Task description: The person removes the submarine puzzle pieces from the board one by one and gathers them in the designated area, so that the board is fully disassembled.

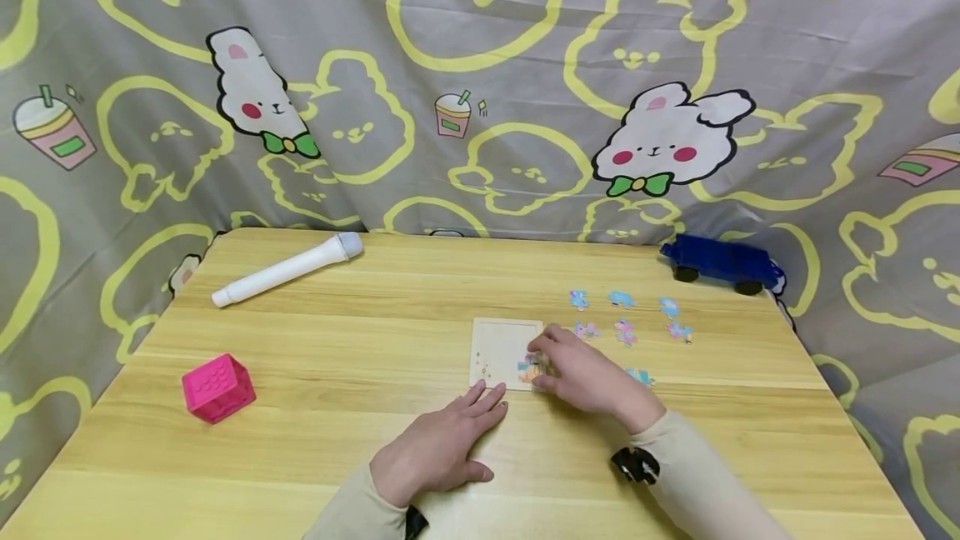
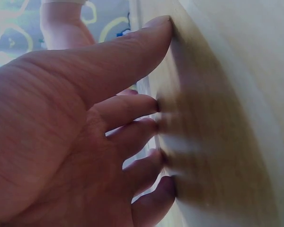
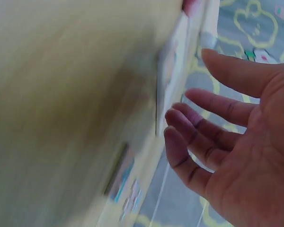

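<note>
A square wooden puzzle tray (image 1: 498,344) lies on the table, with colourful pieces (image 1: 528,372) set in its lower right corner. My left hand (image 1: 442,446) rests in front of it, fingers spread, fingertips at the tray's near edge; the left wrist view shows the fingers (image 2: 128,111) touching down with nothing held. Over the tray's right side is my right hand (image 1: 585,373), fingers loosely bent. The right wrist view shows nothing between its thumb and fingers (image 3: 210,106), which stand apart. A loose puzzle piece (image 1: 641,376) lies by the right wrist.
More loose puzzle pieces (image 1: 626,332) lie right of the tray in rough rows. A blue toy vehicle (image 1: 720,261) stands at the back right. Far left are a white microphone (image 1: 288,271) and a pink block (image 1: 219,388). A patterned curtain (image 1: 480,165) hangs behind the table.
</note>
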`<state>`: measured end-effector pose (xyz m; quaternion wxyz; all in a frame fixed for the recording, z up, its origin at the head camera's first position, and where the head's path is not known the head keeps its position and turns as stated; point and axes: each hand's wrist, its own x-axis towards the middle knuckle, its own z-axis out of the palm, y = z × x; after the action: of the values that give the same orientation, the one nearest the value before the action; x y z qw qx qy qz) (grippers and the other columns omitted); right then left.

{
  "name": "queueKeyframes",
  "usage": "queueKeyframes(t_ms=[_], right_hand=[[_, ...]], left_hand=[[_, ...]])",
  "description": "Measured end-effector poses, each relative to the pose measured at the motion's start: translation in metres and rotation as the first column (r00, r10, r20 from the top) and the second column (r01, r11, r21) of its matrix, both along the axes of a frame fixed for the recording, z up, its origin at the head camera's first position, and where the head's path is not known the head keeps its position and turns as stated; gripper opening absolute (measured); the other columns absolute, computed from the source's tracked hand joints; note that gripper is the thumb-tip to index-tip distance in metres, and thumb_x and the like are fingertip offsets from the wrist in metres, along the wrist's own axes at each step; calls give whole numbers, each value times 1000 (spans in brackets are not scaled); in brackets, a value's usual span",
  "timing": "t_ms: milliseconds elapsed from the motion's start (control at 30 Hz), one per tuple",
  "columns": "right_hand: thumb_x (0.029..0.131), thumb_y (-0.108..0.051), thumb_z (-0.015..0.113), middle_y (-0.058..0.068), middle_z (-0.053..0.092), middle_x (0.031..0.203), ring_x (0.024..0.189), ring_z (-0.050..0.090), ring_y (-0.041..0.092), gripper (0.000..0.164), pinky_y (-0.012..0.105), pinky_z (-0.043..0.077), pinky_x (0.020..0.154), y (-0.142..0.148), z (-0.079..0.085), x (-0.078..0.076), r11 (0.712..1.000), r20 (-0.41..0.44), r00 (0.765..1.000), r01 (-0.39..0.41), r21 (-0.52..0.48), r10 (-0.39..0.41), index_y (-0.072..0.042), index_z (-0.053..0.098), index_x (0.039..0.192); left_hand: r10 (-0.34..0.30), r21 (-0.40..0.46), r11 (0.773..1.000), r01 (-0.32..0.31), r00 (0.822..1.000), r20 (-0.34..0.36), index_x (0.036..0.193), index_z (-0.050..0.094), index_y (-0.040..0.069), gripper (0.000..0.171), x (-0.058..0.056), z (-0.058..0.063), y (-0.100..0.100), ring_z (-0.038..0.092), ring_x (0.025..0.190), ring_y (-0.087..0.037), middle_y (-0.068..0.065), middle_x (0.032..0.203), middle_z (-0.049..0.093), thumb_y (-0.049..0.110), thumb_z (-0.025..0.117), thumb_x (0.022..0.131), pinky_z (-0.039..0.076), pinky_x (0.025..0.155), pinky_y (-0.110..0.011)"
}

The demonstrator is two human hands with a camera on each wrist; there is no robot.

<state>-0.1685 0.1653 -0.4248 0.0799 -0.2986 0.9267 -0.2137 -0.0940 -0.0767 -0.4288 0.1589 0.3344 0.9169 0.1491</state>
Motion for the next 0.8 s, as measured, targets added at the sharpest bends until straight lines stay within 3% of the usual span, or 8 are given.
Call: queueKeyframes(t_ms=[267, 500, 800], right_hand=[[86, -12, 77, 4, 48, 104, 75, 45, 13, 33, 28, 44, 65, -12, -4, 0, 999, -34, 999, -26, 31, 27, -1, 63, 114], [85, -10, 78, 3, 46, 102, 77, 45, 14, 29, 30, 44, 67, -17, -3, -2, 999, -42, 999, -16, 46, 18, -5, 62, 108], [83, -5, 77, 0, 45, 92, 84, 47, 20, 27, 34, 45, 72, -18, -6, -6, 997, -94, 994, -58, 46, 62, -8, 56, 100]], left_hand=[[-9, 1, 1000, 9, 1000, -22, 148, 46, 10, 76, 0, 0, 0, 23, 145, -23, 0, 159, 27, 38, 76, 84, 46, 98, -39], [-2, 10, 1000, 3, 1000, -12, 149, 45, 10, 76, 0, 3, -1, 23, 145, -24, 0, 160, 26, 37, 76, 85, 47, 97, -40], [-12, 17, 1000, 13, 1000, -13, 149, 44, 8, 76, 2, 0, 0, 20, 146, -25, -2, 160, 25, 37, 75, 86, 40, 105, -40]])
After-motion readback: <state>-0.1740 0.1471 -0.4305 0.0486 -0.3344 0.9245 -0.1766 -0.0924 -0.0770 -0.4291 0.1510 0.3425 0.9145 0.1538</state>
